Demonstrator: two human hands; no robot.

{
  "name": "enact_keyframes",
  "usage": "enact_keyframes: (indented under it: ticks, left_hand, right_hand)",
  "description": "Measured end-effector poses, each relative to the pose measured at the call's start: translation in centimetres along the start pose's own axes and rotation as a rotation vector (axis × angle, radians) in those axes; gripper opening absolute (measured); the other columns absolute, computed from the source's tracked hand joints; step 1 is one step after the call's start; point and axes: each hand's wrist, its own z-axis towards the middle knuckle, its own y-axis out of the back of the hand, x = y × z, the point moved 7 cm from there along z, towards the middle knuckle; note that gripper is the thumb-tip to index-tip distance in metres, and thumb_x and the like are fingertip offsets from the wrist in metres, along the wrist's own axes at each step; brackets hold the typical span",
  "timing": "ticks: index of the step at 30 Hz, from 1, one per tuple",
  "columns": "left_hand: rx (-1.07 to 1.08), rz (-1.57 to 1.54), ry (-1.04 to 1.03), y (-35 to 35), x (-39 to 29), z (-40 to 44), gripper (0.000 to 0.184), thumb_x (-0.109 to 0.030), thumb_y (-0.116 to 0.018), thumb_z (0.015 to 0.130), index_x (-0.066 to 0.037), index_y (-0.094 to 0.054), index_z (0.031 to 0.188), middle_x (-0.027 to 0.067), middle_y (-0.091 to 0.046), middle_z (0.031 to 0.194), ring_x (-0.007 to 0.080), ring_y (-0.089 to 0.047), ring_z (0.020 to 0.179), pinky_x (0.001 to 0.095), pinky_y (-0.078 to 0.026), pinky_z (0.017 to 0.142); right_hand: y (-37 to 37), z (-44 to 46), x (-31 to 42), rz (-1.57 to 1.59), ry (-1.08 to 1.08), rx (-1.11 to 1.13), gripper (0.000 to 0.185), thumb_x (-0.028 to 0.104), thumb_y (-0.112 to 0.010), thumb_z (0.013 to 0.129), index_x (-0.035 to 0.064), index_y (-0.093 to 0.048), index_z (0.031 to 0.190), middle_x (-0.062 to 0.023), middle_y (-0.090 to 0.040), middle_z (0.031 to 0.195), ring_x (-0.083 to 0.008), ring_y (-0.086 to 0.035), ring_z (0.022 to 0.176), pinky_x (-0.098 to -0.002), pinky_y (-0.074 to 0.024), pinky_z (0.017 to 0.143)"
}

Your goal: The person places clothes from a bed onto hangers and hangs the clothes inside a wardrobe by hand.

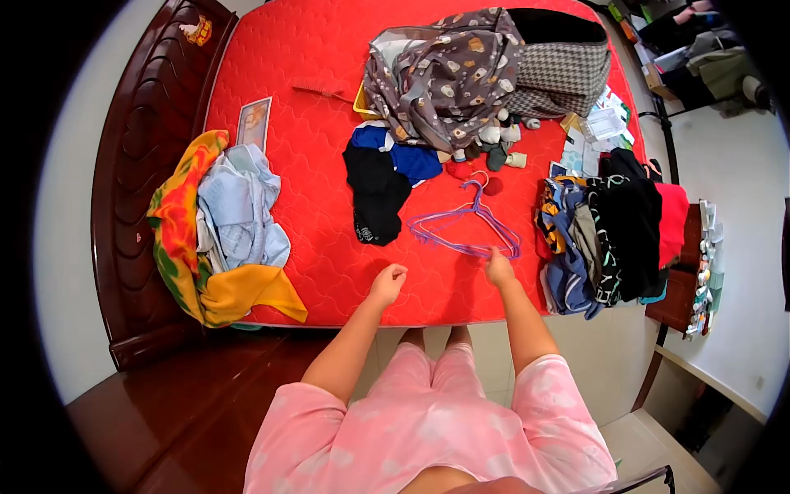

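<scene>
Several purple and pink clothes hangers (454, 246) lie together on the red bedspread, their hooks pointing away from me. My right hand (499, 268) is at their lower right corner, fingers closed on the bottom bar. Over the bed's near edge, to the left of the hangers, my left hand (388, 285) is curled shut, and nothing shows in it. Beyond that hand lies a black garment (377, 193), with a blue garment (415, 162) touching its far end.
Left on the bed are a light blue shirt (239, 198) and an orange-yellow cloth (247, 295). A pile of folded clothes (629, 235) stands at right. Farther back are a brown patterned cloth (448, 78), a houndstooth item (564, 74), rolled socks (496, 156) and a red comb (321, 90).
</scene>
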Motion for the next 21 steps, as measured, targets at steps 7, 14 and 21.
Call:
enact_keyframes:
  ticks: [7,14,21]
  left_hand:
    - [-0.049,-0.06,0.156,-0.1,4.2,-0.5,0.017,-0.01,-0.056,0.087,-0.002,-0.059,0.102,0.0094,-0.064,0.1,0.0187,-0.06,0.095,0.0308,-0.047,0.084]
    - [-0.088,-0.261,0.23,-2.5,5.3,-0.2,0.015,-0.007,-0.055,0.089,-0.002,-0.06,0.101,0.0071,-0.063,0.097,0.015,-0.059,0.092,0.028,-0.046,0.083]
    - [-0.078,-0.364,0.199,-4.9,5.7,0.4,0.015,-0.009,-0.056,0.089,-0.003,-0.059,0.102,0.005,-0.062,0.096,0.0135,-0.058,0.091,0.0266,-0.046,0.082]
  right_hand:
    - [-2.3,10.3,-0.6,-0.295,0.072,0.037,0.045,0.012,-0.053,0.08,0.0056,-0.047,0.125,-0.0235,-0.051,0.122,-0.0381,-0.051,0.11,-0.0442,-0.044,0.093]
    - [-2.6,16.6,1.3,-0.458,0.026,0.015,0.038,0.012,-0.045,0.086,0.0033,-0.049,0.123,-0.0169,-0.038,0.136,-0.0344,-0.042,0.122,-0.0437,-0.0396,0.098]
    - [-0.3,15.3,2.6,-0.537,0.266,-0.143,0.021,0.008,-0.046,0.086,0.0028,-0.057,0.104,-0.0169,-0.062,0.099,-0.0344,-0.062,0.092,-0.0422,-0.0517,0.074]
